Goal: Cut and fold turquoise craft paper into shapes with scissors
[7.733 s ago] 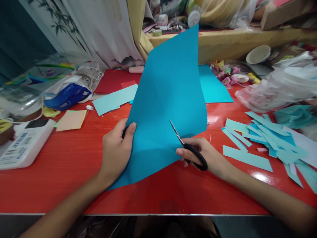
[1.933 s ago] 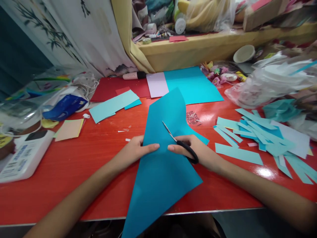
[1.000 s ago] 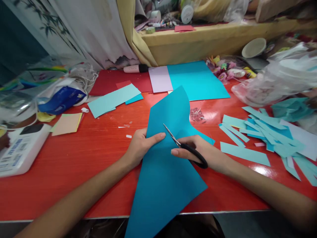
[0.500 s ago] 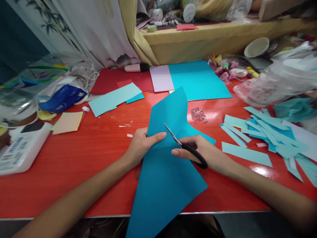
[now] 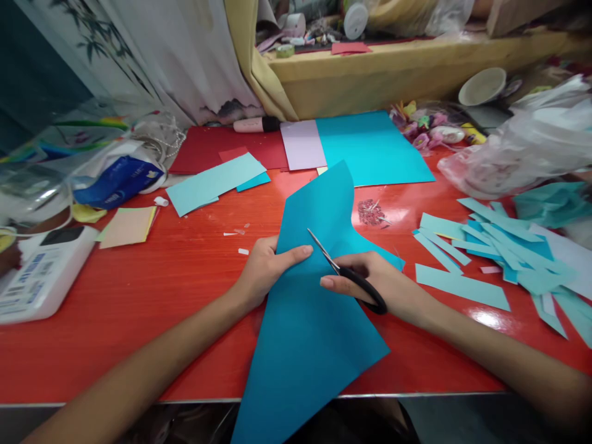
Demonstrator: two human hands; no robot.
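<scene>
A large sheet of blue paper (image 5: 314, 333) is held up over the table's front edge, its lower corner hanging past it. My left hand (image 5: 268, 268) pinches the sheet's left edge, thumb on top and fingers hidden behind. In my right hand (image 5: 370, 280) is a pair of scissors (image 5: 363, 290) with black handles. Their blades lie at a cut in the sheet, the tips pointing up and left towards my left thumb. The paper to the right of the cut bends away behind my right hand.
Cut light-blue strips (image 5: 504, 246) lie heaped at the right. Another blue sheet (image 5: 374, 148), a lilac piece (image 5: 303, 145) and red paper (image 5: 203, 148) lie at the back. A white device (image 5: 46, 271) and a sticky-note pad (image 5: 127, 227) sit on the left of the red table (image 5: 185, 351).
Both hands, the scissors and the sheet hold almost the same position. The whole view has shifted very slightly.
</scene>
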